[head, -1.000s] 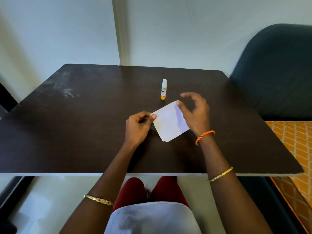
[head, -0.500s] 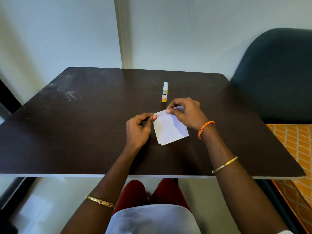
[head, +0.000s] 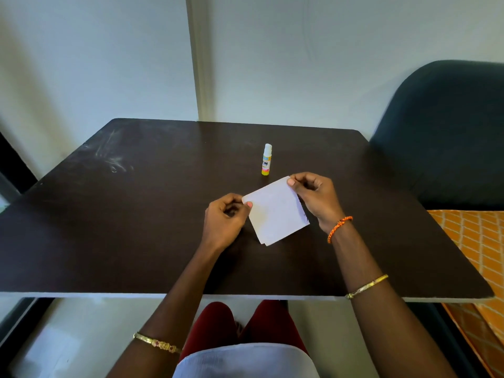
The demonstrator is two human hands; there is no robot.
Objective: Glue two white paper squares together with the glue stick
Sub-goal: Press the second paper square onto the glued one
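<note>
Paper squares point(head: 275, 211) sit stacked between our two hands, low over the dark table point(head: 136, 227), and at the near corner we can see two edges slightly offset, so both sheets seem to be in the stack. Our left hand point(head: 225, 219) pinches the left corner between thumb and forefinger, the other fingers curled in; our right hand point(head: 316, 199) pinches the far right corner the same way. Whether the near corner touches the tabletop we cannot tell. We see no glue on the upper face, and the glue stick point(head: 266, 159) stands upright with its white cap on, just beyond the paper and untouched, so we judge the gluing has not begun and we are only separating or squaring the sheets. Next, we think, the squares must be parted and one laid flat, which frees our right hand to reach forward for the stick. Uncapping it will want both hands, so the paper has to be set down first.
</note>
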